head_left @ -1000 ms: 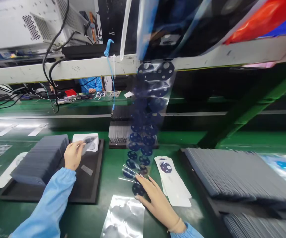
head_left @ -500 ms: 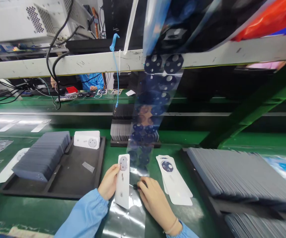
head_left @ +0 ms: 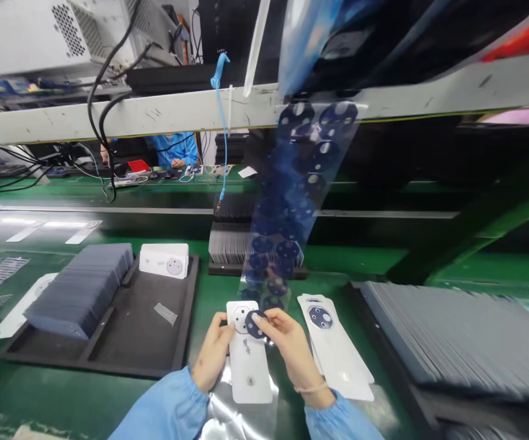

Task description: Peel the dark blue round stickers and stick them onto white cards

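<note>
**Dark disc brought to the white panel's round opening**

The left hand (head_left: 213,357) gripped the white panel (head_left: 248,357) by its edge above the green surface (head_left: 209,293). The right hand (head_left: 292,348) pinched a dark disc (head_left: 255,324) at the panel's top. Seating looked underway; next, the disc needed squaring and pressing flat.

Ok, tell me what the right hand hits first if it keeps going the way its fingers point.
Most likely the white panel: the right hand holds a dark round sticker just over its circular cutout, fingers pointing left. Depth is unclear.
</note>
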`<state>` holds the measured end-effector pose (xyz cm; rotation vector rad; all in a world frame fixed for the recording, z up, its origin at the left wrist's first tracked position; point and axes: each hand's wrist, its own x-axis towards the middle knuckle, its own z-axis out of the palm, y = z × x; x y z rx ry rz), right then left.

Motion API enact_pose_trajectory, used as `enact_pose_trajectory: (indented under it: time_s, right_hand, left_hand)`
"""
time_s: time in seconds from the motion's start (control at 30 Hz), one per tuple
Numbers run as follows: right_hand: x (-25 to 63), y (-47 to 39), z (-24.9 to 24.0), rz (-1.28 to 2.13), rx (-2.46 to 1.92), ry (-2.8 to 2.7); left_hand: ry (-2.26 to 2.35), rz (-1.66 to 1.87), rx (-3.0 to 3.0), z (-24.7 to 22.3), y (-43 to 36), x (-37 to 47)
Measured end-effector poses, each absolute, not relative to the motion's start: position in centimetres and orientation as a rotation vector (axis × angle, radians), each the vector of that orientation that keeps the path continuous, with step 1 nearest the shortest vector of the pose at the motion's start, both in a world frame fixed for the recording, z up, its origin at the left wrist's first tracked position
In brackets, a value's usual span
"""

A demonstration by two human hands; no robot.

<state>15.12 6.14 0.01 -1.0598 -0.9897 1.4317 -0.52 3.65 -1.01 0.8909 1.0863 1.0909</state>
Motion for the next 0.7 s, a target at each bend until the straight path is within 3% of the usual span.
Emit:
enact_pose_trajectory:
  time_s: [0.2, 0.7]
  right_hand:
    - [14.2, 6.0, -2.2, 1.263, -1.215, -1.12]
    - [13.8, 5.3, -2.0, 1.043, -1.308, -1.13]
  left_hand:
    - [1.01, 0.993, 1.03, -0.4, 3.2, 0.0]
    - [0.942, 0.962, 1.033, -0.7, 2.9, -0.2]
